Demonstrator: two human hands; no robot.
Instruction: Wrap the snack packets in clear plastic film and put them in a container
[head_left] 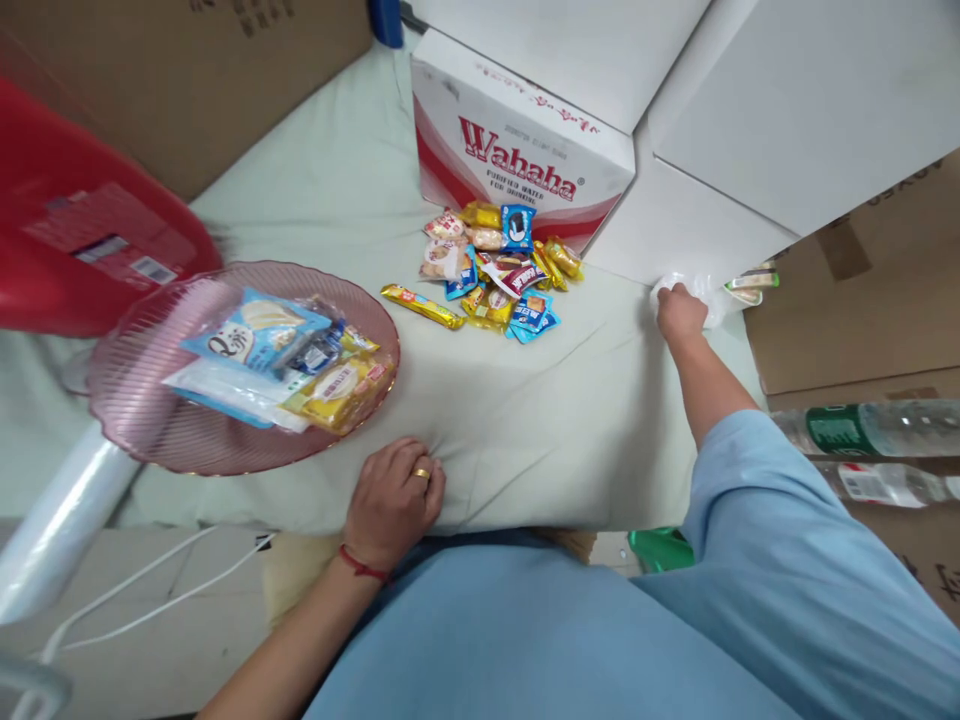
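Observation:
At the far right of the cloth-covered table, my right hand (681, 312) has its fingers closed on a crumpled, translucent plastic bag (716, 300). Small green-edged packets (754, 283) stick out beside the bag. My left hand (395, 495) rests at the table's near edge, its fingers curled in with nothing visible in them. Up and left of it is a pink ribbed glass plate (139, 420) bearing several wrapped snacks, among them a light-blue packet (259, 330) and a yellow packet (341, 388). A pile of small wrapped snacks (495, 310) lies at the table's middle, nearest to neither hand.
Behind the pile stands a white and red Wahaha water carton (525, 150), with white boxes (810, 90) to its right. A red jug (90, 220) and a clear plastic roll (64, 520) are at the left. Plastic bottles (885, 428) lie on cardboard at the right.

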